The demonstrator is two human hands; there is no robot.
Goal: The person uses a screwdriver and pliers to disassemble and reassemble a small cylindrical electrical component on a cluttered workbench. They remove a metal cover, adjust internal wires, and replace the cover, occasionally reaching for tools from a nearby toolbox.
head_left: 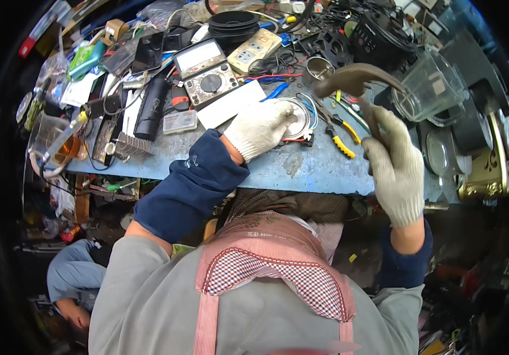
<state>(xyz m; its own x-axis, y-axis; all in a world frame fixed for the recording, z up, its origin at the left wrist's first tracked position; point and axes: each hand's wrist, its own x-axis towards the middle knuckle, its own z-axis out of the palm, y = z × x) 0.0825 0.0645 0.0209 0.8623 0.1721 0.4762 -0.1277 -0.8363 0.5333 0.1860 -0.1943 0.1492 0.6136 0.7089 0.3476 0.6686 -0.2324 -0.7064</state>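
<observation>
My right hand (395,171), in a white knit glove, is closed round the handle of a claw hammer (358,78), which is raised above the bench. My left hand (260,129), gloved too, rests with curled fingers on a round silvery metal part (297,121). Blue and white wires run along that part's right edge. What the left fingertips grip is partly hidden by the glove. Pliers with yellow-and-black handles (343,142) lie between my hands, their jaws toward the far side. A blue-handled tool (275,92) lies just beyond the metal part.
A blue workbench (325,174) carries an analog multimeter (210,83), a white box (231,103), a power strip (254,52) and a metal cup (318,69). At right stand a clear plastic jug (435,86) and a black appliance (378,38). Another person (74,275) is at lower left.
</observation>
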